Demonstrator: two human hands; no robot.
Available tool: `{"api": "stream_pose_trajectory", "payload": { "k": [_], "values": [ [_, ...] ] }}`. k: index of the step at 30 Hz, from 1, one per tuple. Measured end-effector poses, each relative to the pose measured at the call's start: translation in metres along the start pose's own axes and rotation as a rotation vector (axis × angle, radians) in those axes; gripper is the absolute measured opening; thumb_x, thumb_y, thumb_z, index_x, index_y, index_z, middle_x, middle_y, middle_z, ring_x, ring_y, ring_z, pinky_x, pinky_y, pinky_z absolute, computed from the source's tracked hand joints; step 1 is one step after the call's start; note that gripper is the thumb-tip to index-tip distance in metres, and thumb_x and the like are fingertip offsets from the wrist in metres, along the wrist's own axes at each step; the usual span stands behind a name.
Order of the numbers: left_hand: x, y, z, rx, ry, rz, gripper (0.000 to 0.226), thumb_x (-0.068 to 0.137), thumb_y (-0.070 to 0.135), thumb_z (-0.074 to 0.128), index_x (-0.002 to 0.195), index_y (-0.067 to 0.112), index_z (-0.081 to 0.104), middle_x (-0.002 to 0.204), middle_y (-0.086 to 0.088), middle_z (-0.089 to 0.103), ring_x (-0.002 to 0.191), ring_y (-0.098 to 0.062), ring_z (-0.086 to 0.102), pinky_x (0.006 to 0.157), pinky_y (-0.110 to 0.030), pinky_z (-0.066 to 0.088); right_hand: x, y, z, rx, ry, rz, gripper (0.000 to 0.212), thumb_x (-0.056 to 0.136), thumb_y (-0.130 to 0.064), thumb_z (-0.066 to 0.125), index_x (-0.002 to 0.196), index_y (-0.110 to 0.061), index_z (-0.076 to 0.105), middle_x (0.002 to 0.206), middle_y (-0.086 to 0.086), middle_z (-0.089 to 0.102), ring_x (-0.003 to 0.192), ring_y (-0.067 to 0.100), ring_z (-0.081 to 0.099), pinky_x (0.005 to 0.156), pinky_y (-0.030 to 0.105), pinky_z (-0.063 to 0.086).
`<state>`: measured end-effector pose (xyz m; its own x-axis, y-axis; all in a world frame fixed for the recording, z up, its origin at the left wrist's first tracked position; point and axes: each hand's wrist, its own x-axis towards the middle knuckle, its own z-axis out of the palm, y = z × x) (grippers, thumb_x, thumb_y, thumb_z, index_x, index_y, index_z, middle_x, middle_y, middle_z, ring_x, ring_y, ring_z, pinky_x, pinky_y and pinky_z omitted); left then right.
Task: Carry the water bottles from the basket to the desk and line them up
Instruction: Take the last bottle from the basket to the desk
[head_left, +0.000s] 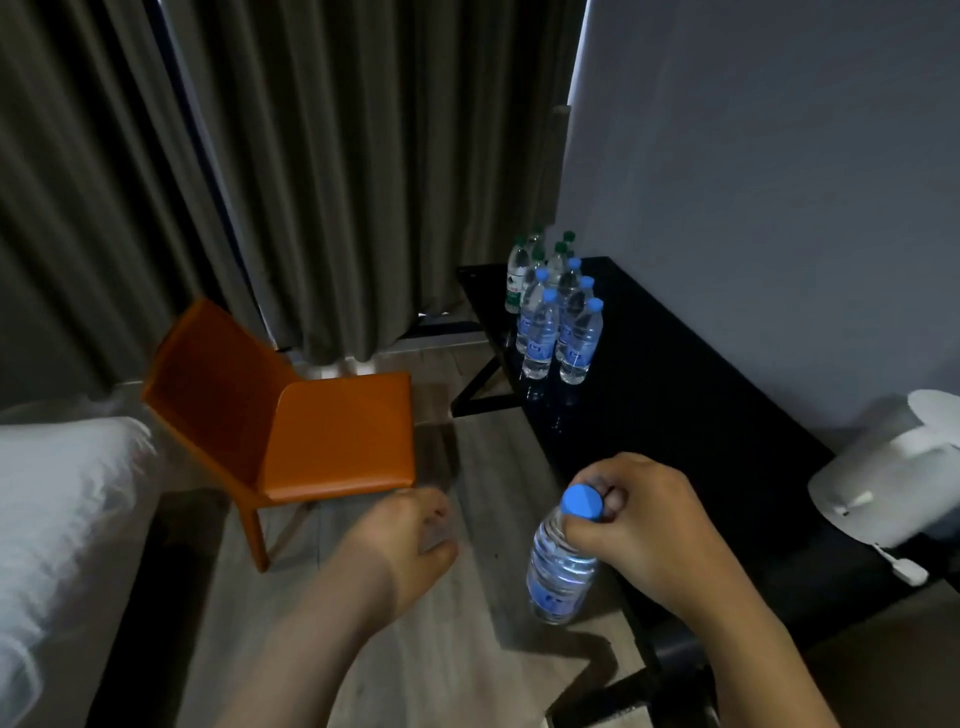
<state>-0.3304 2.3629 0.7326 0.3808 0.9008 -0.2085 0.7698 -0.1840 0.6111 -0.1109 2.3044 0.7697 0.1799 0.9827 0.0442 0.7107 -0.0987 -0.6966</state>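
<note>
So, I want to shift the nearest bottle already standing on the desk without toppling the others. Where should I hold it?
Take the nearest clear plastic bottle with the blue cap by its neck, just under the cap, coming down from above. It stands upright, with other bottles close behind and beside it, so only the top is free for fingers.

dim room | light thru curtain (322, 182) gaps | left hand (410, 540) blurred | wide-angle edge warp
</note>
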Motion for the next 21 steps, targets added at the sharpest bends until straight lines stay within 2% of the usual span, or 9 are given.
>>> {"api": "stream_pose_trajectory", "payload": {
  "k": [4,9,13,21],
  "values": [
    [0.061,-0.005,-0.015,-0.014,-0.057,0.082,0.035,0.089,0.027,0.062,0.122,0.017,0.055,0.119,0.0,0.058,0.11,-0.015,0.058,0.095,-0.031,0.048,0.053,0.005,0.011,-0.024,0.026,0.03,0.017,0.061,-0.026,0.077,0.074,-0.029,0.066,0.081,-0.01,0.061,0.068,-0.003,0.059,0.053,0.013,0.047],
    [0.14,-0.019,-0.05,0.0,-0.086,0.174,0.034,0.089,0.027,0.063,0.121,0.019,0.056,0.114,-0.002,0.06,0.106,-0.014,0.059,0.09,-0.028,0.048,0.122,-0.002,0.02,-0.075,0.067,0.1,0.02,0.067,-0.026,0.077,0.081,-0.033,0.065,0.088,-0.013,0.059,0.077,-0.006,0.059,0.058,0.015,0.052],
    [0.2,-0.032,-0.073,0.002,-0.123,0.214,0.033,0.086,0.03,0.065,0.117,0.022,0.058,0.112,0.001,0.059,0.105,-0.011,0.058,0.092,-0.032,0.049,0.165,-0.008,0.027,-0.069,0.132,0.151,0.02,0.065,-0.025,0.077,0.079,-0.032,0.065,0.086,-0.012,0.058,0.071,-0.006,0.058,0.055,0.01,0.047],
    [0.28,-0.048,-0.076,0.02,-0.247,0.231,0.034,0.088,0.029,0.063,0.121,0.021,0.056,0.119,0.003,0.057,0.108,-0.012,0.057,0.093,-0.032,0.049,0.226,0.003,0.041,-0.085,0.118,0.267,0.021,0.068,-0.02,0.079,0.079,-0.031,0.066,0.089,-0.012,0.059,0.07,-0.001,0.062,0.059,0.018,0.053]
  ]
}}
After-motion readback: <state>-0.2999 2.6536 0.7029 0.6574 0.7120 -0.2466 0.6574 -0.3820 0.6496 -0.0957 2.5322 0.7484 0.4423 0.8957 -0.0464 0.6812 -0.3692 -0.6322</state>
